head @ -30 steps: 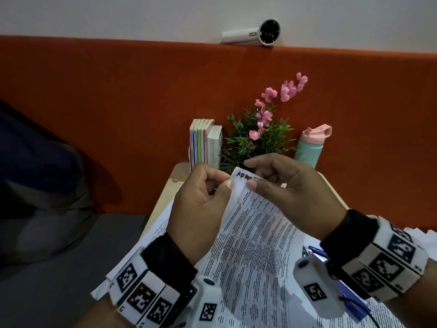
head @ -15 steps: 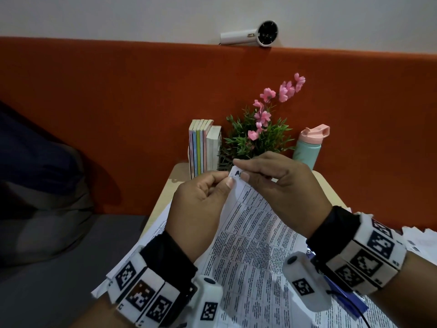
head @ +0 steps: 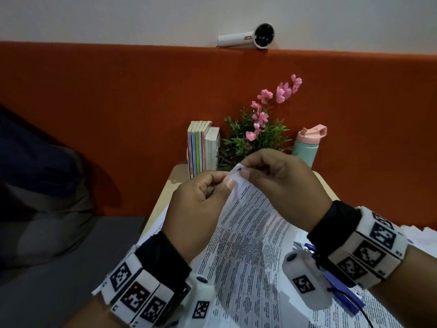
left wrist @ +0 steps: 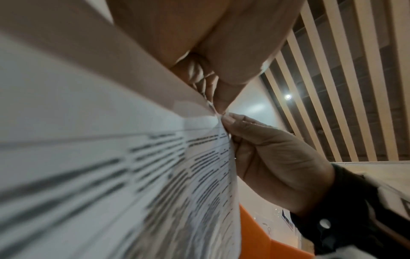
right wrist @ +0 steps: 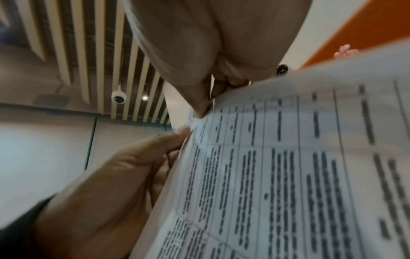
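Observation:
A printed sheet of paper (head: 248, 233) with table text is lifted off the desk by its top corner. My left hand (head: 227, 182) pinches that corner between thumb and forefinger. My right hand (head: 243, 170) pinches the same corner just to the right, its fingertips nearly touching the left ones. In the left wrist view the left hand (left wrist: 218, 108) meets the right hand (left wrist: 266, 157) at the tip of the sheet (left wrist: 133, 157). The right wrist view shows the right hand (right wrist: 203, 112), the left hand (right wrist: 111, 184) and the sheet (right wrist: 288, 175) blurred.
More printed papers (head: 343, 316) cover the small beige table (head: 163, 192). A blue pen (head: 340, 290) lies under my right wrist. Upright books (head: 202, 147), a plant with pink flowers (head: 255, 136) and a teal bottle (head: 307, 147) stand at the back. A white fan (head: 248, 39) lies atop the orange partition.
Both hands have drawn closer together at the sheet's top corner and lifted it slightly. Less of the top edge shows between the fingers now.

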A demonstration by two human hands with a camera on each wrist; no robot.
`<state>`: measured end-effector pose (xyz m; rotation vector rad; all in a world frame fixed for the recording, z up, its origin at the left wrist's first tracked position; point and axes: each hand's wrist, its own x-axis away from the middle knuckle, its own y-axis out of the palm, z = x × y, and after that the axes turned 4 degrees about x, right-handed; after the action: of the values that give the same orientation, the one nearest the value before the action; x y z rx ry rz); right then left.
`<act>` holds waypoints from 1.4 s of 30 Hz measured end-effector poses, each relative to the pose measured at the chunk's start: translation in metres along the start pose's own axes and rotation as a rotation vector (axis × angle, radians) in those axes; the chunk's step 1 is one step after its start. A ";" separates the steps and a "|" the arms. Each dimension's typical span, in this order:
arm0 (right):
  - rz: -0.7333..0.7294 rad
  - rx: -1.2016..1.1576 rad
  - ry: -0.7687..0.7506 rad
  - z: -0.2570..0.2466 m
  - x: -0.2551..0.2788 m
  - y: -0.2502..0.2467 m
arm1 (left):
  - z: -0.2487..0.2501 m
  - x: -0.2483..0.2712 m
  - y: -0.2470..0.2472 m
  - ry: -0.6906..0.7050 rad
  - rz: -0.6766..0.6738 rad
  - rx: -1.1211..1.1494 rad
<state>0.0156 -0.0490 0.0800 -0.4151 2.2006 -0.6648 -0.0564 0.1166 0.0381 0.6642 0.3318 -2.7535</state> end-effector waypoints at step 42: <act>0.446 -0.860 0.619 -0.024 -0.028 -0.058 | 0.000 0.017 0.007 -0.004 -0.216 -0.504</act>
<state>0.0198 -0.0741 0.1437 -0.1125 2.9688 0.5057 -0.0683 0.1066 0.0292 0.5090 1.1055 -2.6892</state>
